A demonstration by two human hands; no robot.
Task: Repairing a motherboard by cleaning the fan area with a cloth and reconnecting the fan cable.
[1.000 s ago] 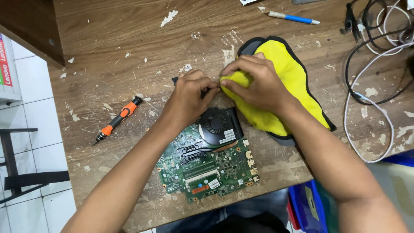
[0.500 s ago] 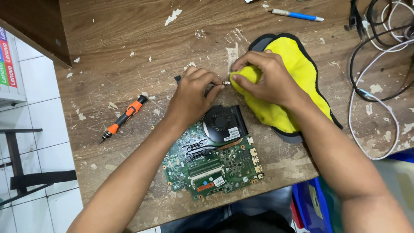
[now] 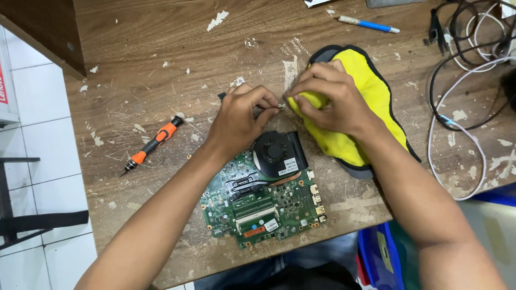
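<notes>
A: How should the wiping be done?

B: The small part (image 3: 280, 106), too small to identify, is best kept pinched steady between the left hand's (image 3: 239, 115) fingers while the cloth (image 3: 371, 91), bunched in the right hand (image 3: 328, 99), is rubbed lightly along it.

A: And its condition?

B: A thin metallic tip is seen above the board (image 3: 269, 207), between both closed hands. The screwdriver (image 3: 151, 144) lies apart on the desk (image 3: 161, 64).

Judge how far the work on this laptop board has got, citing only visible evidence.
Done: the green circuit board lies bare on the wooden table, fan attached. In hand: the left hand pinches a thin dark tool whose tip meets the yellow cloth under the right hand. Left: the orange screwdriver lies unused.
</notes>
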